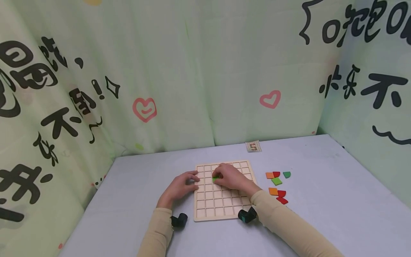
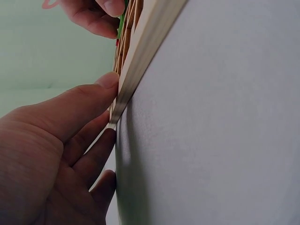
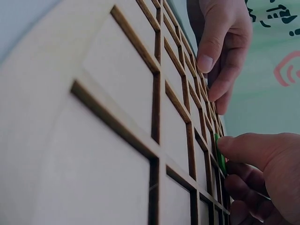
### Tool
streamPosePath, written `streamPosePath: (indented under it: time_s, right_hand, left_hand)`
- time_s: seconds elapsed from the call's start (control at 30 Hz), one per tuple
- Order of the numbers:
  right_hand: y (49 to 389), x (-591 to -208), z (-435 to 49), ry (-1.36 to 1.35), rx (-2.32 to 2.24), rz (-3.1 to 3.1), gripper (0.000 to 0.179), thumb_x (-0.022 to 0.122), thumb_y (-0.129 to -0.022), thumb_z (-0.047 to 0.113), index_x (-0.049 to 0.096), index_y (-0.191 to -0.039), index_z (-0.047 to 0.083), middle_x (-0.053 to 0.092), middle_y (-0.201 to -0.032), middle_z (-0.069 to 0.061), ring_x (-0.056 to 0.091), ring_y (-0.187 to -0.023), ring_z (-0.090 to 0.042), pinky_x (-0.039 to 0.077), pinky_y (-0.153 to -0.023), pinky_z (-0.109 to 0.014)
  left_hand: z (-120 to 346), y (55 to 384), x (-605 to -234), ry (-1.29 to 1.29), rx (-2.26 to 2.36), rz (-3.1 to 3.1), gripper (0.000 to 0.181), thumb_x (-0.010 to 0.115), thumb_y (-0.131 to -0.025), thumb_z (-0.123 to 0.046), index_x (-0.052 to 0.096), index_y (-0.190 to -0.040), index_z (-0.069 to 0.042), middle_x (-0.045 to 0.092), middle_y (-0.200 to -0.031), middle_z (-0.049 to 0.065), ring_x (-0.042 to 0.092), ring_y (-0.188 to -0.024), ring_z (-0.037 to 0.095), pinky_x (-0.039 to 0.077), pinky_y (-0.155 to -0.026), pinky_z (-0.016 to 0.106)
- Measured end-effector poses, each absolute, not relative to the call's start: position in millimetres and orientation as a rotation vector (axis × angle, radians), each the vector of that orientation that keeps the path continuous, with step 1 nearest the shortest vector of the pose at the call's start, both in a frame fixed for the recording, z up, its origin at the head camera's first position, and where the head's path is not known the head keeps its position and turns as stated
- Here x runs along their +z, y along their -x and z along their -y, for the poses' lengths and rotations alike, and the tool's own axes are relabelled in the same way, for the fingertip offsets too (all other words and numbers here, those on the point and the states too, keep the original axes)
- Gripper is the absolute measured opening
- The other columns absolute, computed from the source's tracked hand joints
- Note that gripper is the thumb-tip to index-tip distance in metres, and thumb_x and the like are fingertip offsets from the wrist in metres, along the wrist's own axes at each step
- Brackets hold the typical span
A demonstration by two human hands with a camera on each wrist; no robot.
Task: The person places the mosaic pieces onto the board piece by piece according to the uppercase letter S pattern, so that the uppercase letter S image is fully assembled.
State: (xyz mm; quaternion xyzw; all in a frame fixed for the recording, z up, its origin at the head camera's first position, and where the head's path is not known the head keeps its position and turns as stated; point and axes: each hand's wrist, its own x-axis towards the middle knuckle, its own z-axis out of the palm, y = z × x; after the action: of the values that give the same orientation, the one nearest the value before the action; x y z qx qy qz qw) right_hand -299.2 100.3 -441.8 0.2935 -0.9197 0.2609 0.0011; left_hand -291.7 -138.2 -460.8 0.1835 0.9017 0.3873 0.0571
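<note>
A square wooden grid board [image 1: 210, 204] lies on the table, its cells marked off by thin raised strips. My right hand [image 1: 232, 177] is over the upper left part of the board and pinches a small green piece [image 1: 214, 179] against the grid. In the right wrist view the green piece [image 3: 219, 152] appears upright between thumb and fingers. The left hand [image 1: 180, 186] is at the board's left edge, fingers loosely extended. Its thumb tip touches the board's wooden rim [image 2: 140, 70] in the left wrist view, with the other fingers further along.
Right of the board lie loose pieces: orange [image 1: 273, 191], red [image 1: 282, 200], light green [image 1: 276, 181] and dark green [image 1: 287, 174]. A small patterned card [image 1: 253, 146] sits at the table's back edge. Curtains with black lettering [image 1: 59, 123] surround the white table [image 1: 321, 192].
</note>
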Motion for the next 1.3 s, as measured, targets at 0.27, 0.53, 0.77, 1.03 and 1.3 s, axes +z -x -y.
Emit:
streamPosePath:
  time_s: [0.27,0.53,0.77,1.03,1.3]
  right_hand:
    - [298.9,-441.3,-99.7,-0.889,0.873,2.899,0.016,0.071,-0.088,0.012,0.072,-0.102,0.005,0.063,-0.094,-0.003,0.056,-0.083,-0.016,0.049,-0.076,-0.033]
    - [295.2,-432.8,-112.0,-0.785,1.010,2.922,0.020,0.071,-0.088,0.012,0.072,-0.106,0.004,0.066,-0.095,-0.002,0.058,-0.084,-0.014,0.051,-0.079,-0.034]
    - [293.7,-432.6,-134.3,-0.672,1.004,2.969,0.021,0.071,-0.090,0.018,0.071,-0.108,0.007,0.065,-0.096,0.003,0.057,-0.085,-0.013,0.052,-0.080,-0.032]
    - [285.5,-429.2,-160.6,-0.589,1.007,2.976,0.023,0.071,-0.090,0.018,0.071,-0.109,0.005,0.065,-0.096,0.001,0.057,-0.087,-0.016,0.052,-0.080,-0.033]
    - [271.1,-427.2,-195.9,-0.528,0.971,2.979,0.026,0.070,-0.090,0.020,0.069,-0.110,0.004,0.062,-0.095,0.000,0.056,-0.088,-0.017,0.050,-0.078,-0.034]
  left_hand:
    - [138.8,291.8,-460.3,-0.591,1.169,-2.748,0.018,0.073,-0.087,-0.010,0.070,-0.104,-0.008,0.053,-0.142,0.011,0.040,-0.137,0.033,0.030,-0.113,0.050]
    - [138.0,291.1,-462.0,-0.554,1.159,-2.749,0.019,0.073,-0.087,-0.010,0.070,-0.105,-0.009,0.052,-0.143,0.009,0.039,-0.138,0.033,0.030,-0.113,0.050]
    - [136.4,290.7,-462.5,-0.509,1.147,-2.744,0.020,0.074,-0.086,-0.011,0.070,-0.106,-0.009,0.051,-0.144,0.009,0.038,-0.139,0.033,0.029,-0.114,0.050]
    - [136.5,290.5,-461.0,-0.494,1.160,-2.744,0.020,0.074,-0.086,-0.011,0.071,-0.106,-0.009,0.051,-0.144,0.008,0.038,-0.139,0.032,0.029,-0.114,0.050]
    - [137.3,290.1,-460.8,-0.516,1.160,-2.739,0.020,0.073,-0.087,-0.011,0.070,-0.106,-0.009,0.051,-0.144,0.009,0.037,-0.139,0.033,0.029,-0.114,0.050]
